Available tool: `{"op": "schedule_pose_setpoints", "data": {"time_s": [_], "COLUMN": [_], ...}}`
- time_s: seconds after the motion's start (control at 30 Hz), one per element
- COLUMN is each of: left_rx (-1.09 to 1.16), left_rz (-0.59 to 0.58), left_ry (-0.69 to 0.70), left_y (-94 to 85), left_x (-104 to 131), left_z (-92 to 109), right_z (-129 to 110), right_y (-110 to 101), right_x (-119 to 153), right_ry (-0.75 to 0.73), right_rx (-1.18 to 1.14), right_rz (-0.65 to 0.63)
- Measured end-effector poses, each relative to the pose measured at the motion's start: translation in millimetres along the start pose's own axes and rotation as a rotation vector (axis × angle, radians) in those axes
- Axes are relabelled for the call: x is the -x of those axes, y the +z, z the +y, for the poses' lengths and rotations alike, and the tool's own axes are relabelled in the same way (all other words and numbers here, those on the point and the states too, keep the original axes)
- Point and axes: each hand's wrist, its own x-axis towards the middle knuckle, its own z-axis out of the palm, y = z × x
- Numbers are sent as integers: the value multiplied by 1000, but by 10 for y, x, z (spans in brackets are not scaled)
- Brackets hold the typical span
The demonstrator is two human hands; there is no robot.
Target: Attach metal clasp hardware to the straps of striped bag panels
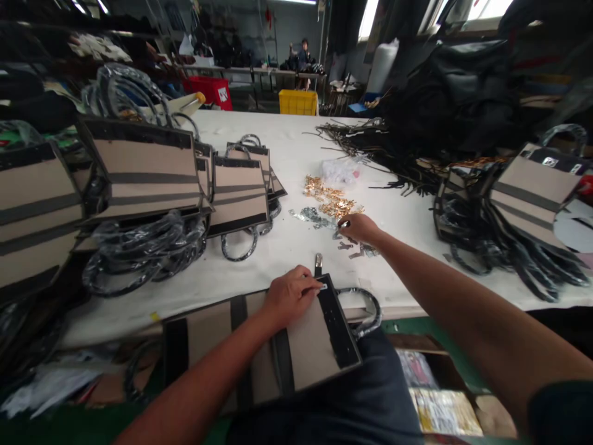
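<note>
A beige and black bag panel (306, 346) lies across the lap and the table's front edge, with a plastic-wrapped handle (373, 312) at its right end. My left hand (291, 295) rests on it near the black end strip, fingers pinched on a small silvery plate (323, 286). A black tab with a metal clasp (319, 262) sticks out from the panel's far edge. My right hand (357, 227) is reached out over the table, fingertips together at the small silver metal pieces (315, 216); what they hold is too small to make out. Gold-coloured fittings (337, 204) lie just beyond it.
Stacked bag panels (238, 191) with wrapped handles stand on the left of the white table (287, 142). More bags (532, 191) and dark cords (393, 161) lie right. A yellow crate (298, 102) and a person (304, 57) are behind.
</note>
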Motion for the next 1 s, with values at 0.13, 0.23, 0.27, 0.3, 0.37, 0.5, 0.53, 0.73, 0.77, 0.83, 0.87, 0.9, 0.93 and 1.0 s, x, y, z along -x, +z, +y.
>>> {"op": "schedule_pose_setpoints", "data": {"time_s": [0.13,0.23,0.27,0.3,0.37,0.5,0.53,0.73,0.77,0.83,0.87,0.9,0.93,1.0], "left_rx": [2,2,0,-1,-5,-15,-21,-24,-25,-30,-33,-35,-37,-36], "left_rz": [-10,0,6,8,11,11,11,10,12,15,16,14,12,3], "left_ry": [-13,-12,-9,-6,-2,9,10,15,17,17,15,13,10,4], "left_y": [24,24,26,31,46,68,69,72,76,83,84,81,76,60], "left_x": [14,26,29,32,33,25,23,30,32,34,34,33,32,29], "left_z": [9,24,25,25,18,8,10,16,11,2,0,1,5,20], "right_z": [-6,-66,-96,-131,-217,-406,-441,-460,-450,-444,-449,-461,-477,-515], "right_y": [-36,-145,-192,-241,-323,-300,-242,216,253,276,269,256,241,220], "right_x": [10,157,250,367,667,1385,1544,1940,1933,1905,1894,1887,1886,1900], "right_ry": [-13,-57,-78,-102,-150,-195,-189,-91,-96,-143,-178,-208,-227,-233], "right_rx": [4,7,3,-9,-68,-276,-328,-480,-462,-397,-355,-315,-282,-235], "right_rz": [53,123,139,148,133,-169,-286,-548,-525,-461,-433,-416,-407,-400]}}
